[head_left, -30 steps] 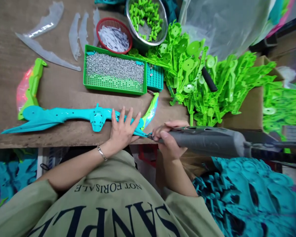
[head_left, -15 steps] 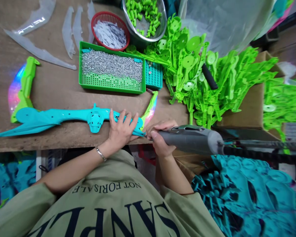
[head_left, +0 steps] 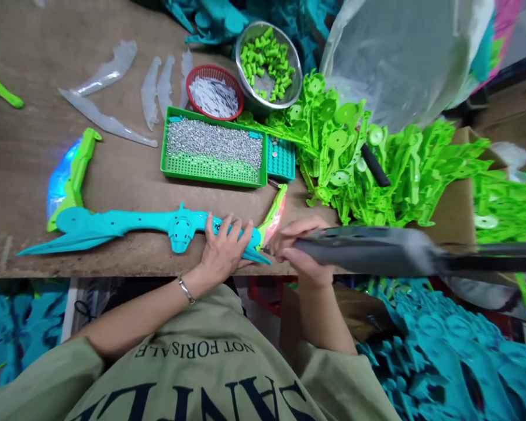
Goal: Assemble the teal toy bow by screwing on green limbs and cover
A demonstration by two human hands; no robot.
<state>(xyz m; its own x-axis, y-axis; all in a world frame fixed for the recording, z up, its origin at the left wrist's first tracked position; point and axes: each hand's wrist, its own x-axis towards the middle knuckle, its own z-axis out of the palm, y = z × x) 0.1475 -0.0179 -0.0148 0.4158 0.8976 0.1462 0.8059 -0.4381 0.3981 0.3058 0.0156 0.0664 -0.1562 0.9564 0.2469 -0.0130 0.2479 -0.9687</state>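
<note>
A long turquoise plastic toy piece (head_left: pixel 127 223) lies along the front edge of the wooden table (head_left: pixel 127 187). My left hand (head_left: pixel 223 248) presses flat on its right part, fingers stretched out and apart. My right hand (head_left: pixel 300 251) is wrapped round a grey electric screwdriver (head_left: pixel 368 250), whose tip sits at the right end of the turquoise piece. A green curved piece with a shiny iridescent edge (head_left: pixel 274 219) sticks up just behind that tip.
A green tray of small silver screws (head_left: pixel 214 149), a small teal tray (head_left: pixel 281 159), a red basket of white bits (head_left: pixel 214 93) and a steel bowl of green pegs (head_left: pixel 267 58) stand behind. Green plastic parts (head_left: pixel 377 169) pile at right, teal ones (head_left: pixel 442 356) below. Clear blades (head_left: pixel 105 120) lie far left.
The view has shifted, so the table sits lower in the picture. Both hands stay on the turquoise piece and the screwdriver; the left fingers have closed in slightly.
</note>
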